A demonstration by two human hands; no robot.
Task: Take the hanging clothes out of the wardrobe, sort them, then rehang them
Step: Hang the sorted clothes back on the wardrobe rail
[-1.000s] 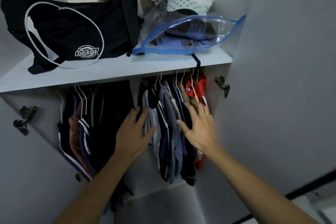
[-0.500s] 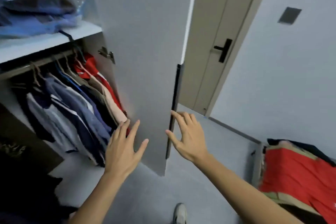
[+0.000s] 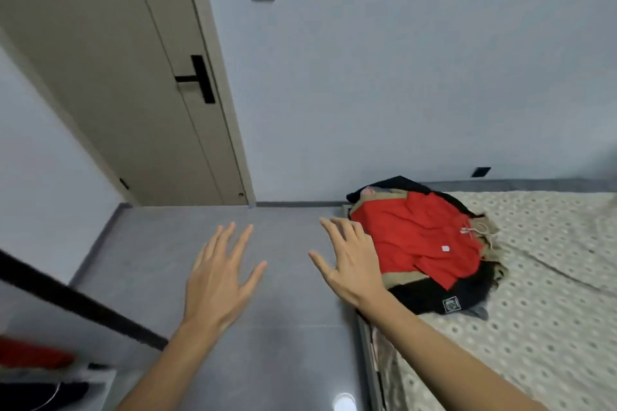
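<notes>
The bed holds a pile of clothes, likely for sorting. The left hand and right hand are spread, holding nothing.

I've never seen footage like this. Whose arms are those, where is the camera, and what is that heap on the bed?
There is no machine here. A person wears a wide-angle camera on the head, looking forward and down, so the two bare arms reaching into the picture are the person's own. The left hand and the right hand are both spread open with straight fingers and hold nothing. They hang in the air above a grey floor. To the right is a bed with a patterned cover. On it lies a pile of clothes: a red garment on top, beige and black ones beneath. Behind stand a closed door and a pale wall.
</notes>
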